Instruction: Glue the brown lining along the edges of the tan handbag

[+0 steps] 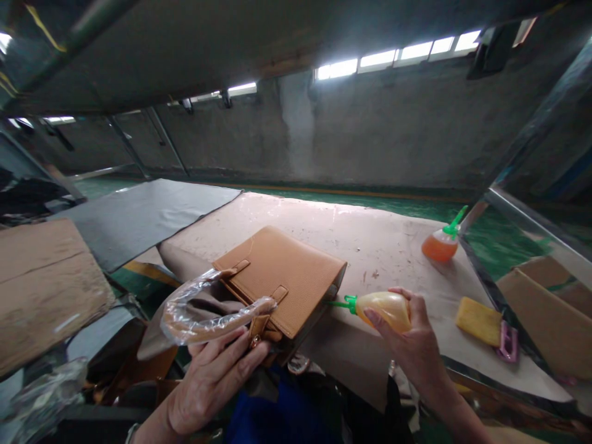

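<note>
A tan leather handbag [282,280] lies on its side at the near edge of the worktable [370,240]. Its handle [208,317] is wrapped in clear plastic. My left hand [208,382] grips the bag at the base of that handle, fingers closed around it. My right hand [411,345] is closed on a yellow squeeze bottle [386,306] with a green nozzle. The nozzle tip points at the bag's side edge, close to it or touching it.
A second, orange squeeze bottle with a green nozzle [441,243] stands at the table's far right. A yellow sponge [478,320] and a pink clip [507,342] lie near the right edge. Cardboard [41,283] and a grey sheet [143,216] sit to the left.
</note>
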{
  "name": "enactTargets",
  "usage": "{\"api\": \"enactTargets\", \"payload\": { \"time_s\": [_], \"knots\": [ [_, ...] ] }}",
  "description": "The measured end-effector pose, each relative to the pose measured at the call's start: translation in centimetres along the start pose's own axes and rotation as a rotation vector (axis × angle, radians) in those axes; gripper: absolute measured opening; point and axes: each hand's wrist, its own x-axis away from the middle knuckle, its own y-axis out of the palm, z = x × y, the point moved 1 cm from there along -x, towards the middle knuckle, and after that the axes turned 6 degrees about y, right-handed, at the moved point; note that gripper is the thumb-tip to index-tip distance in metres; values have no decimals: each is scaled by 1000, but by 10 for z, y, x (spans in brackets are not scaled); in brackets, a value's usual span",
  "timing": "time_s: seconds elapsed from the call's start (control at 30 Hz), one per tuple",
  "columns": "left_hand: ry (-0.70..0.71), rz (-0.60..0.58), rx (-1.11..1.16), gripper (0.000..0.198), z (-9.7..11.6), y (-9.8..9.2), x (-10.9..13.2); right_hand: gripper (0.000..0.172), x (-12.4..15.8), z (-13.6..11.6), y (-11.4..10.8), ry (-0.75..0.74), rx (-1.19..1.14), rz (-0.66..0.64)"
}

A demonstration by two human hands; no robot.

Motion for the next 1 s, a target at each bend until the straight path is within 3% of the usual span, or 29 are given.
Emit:
{"api": "enactTargets", "payload": {
  "time_s": [0.1,0.2,0.37,0.5,0.73,0.9,1.0],
  "knots": [
    [23,-52,-15,43,0,0,1,61,14,-3,3,21,-52,-36],
    [-4,-26,2,38,0,-1,-1,58,26,-2,6,48,-150,-69],
    [-60,34,15,34,4,-4,-9,65,28,5,7,93,-101,30],
    [-59,16,34,32,5,-5,-11,59,45,-2,8,98,-141,-49],
    [-18,7,37,28,0,-5,-9,53,66,-4,13,-3,-151,-28],
    [-14,-2,-2,25,0,-6,-11,44,77,-1,18,-181,-155,-50],
    [-13,-7,-28,29,-1,-6,-9,44,77,-3,16,-179,-123,-19]
  ]
}}
